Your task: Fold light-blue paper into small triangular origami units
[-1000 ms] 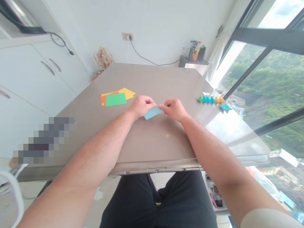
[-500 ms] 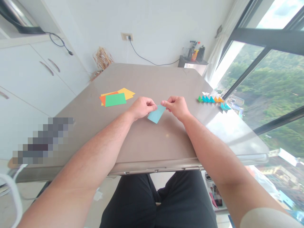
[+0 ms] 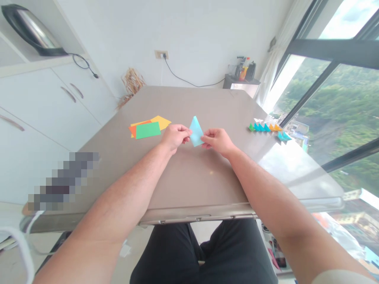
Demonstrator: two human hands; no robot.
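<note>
The left edge of a pointed blue paper [image 3: 196,134] is pinched by the left hand [image 3: 177,137], its lower right edge by the right hand [image 3: 217,141], both clamped narrowly. The paper is held between them over the counter [image 3: 189,181]. It is presumably light, thin and easily creased, so best gripped gently by its edges. Coloured sheets [image 3: 148,130] are spread nearby.

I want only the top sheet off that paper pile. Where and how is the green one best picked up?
Probably its near right corner, pinched from the near side: the green sheet lies flat on top, and no other sheet shows past that corner, while the orange sheet sticks out at its left. The left hand is nearest but holds the light blue paper.
</note>
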